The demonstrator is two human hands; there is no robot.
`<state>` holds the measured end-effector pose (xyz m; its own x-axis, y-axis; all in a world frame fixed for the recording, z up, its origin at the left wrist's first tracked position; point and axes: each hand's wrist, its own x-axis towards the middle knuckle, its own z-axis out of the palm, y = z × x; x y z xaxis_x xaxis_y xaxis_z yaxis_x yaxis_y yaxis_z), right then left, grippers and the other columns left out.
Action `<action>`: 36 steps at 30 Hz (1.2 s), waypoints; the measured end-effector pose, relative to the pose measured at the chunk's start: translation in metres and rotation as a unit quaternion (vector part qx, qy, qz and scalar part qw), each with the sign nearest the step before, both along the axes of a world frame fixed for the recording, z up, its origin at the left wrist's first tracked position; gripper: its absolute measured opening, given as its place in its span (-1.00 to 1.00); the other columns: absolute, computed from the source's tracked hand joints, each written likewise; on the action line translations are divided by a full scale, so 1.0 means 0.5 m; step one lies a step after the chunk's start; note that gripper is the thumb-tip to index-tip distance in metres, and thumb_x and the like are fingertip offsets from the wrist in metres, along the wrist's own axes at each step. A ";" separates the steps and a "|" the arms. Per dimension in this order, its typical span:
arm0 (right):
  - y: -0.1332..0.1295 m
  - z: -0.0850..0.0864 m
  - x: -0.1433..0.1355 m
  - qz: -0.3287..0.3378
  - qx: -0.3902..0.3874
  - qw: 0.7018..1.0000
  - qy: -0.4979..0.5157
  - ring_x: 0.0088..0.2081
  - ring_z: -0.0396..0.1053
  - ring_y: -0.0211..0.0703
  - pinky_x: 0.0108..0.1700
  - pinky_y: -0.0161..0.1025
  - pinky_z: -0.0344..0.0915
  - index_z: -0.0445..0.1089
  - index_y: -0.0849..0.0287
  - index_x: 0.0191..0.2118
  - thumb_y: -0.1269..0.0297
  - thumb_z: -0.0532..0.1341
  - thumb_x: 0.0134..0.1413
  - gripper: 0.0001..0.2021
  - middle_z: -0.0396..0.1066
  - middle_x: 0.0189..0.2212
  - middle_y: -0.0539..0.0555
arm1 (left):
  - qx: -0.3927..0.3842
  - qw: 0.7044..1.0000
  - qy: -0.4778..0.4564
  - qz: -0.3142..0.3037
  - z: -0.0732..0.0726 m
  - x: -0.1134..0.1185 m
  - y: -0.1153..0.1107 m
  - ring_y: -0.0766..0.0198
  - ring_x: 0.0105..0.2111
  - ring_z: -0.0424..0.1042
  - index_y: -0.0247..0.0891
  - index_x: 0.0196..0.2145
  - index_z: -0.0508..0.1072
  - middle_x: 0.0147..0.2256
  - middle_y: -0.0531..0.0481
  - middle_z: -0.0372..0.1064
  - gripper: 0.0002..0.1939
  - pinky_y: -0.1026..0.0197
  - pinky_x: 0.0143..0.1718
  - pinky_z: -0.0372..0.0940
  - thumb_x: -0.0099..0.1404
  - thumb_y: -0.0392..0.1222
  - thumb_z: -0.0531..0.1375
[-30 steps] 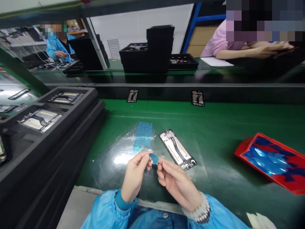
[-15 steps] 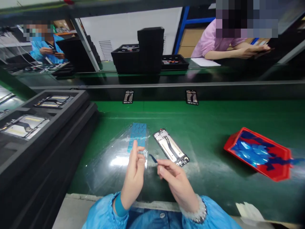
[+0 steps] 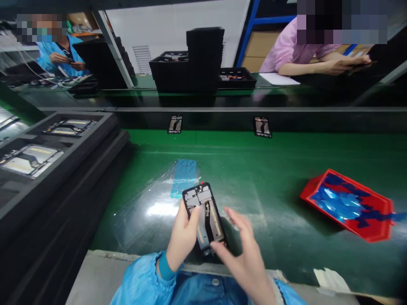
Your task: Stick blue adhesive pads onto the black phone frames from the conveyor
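An opened phone (image 3: 207, 218) is held tilted above the green work surface, its inner side with a black ribbon cable facing up. My left hand (image 3: 183, 228) grips its left edge, thumb on top. At its lower right, my right hand (image 3: 243, 250) has thumb and fingers spread, slightly blurred; the thumb tip is near the phone's lower part. Whether it touches the phone is unclear. Beyond the phone lies a blue sticker sheet (image 3: 184, 176) on clear plastic film (image 3: 143, 212).
Black foam trays (image 3: 104, 131) with phone parts rise at the left. A red bin (image 3: 375, 231) of blue film pieces sits right. Two phone parts (image 3: 175, 124) (image 3: 262, 126) lie at the back. Two people work beyond the partition, near black boxes (image 3: 205, 59).
The phone has left the surface and is now in my left hand. My right hand has opened and moved right and down; the small dark blue strip it pinched is no longer visible.
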<state>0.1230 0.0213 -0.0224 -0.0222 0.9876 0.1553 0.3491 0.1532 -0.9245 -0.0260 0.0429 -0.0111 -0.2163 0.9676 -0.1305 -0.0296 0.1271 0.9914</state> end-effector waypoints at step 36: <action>0.079 0.013 -0.056 -0.009 -0.139 0.974 0.176 -0.09 0.27 -0.02 -0.02 -0.09 0.16 0.49 0.12 -0.52 0.19 0.26 -0.07 -0.85 0.37 -0.19 0.09 | -0.042 0.995 -0.049 -0.074 -0.013 0.011 -0.028 0.22 0.22 0.05 -0.18 0.24 0.02 0.22 -0.01 0.09 -0.43 0.16 0.24 -0.06 0.31 -0.16 0.06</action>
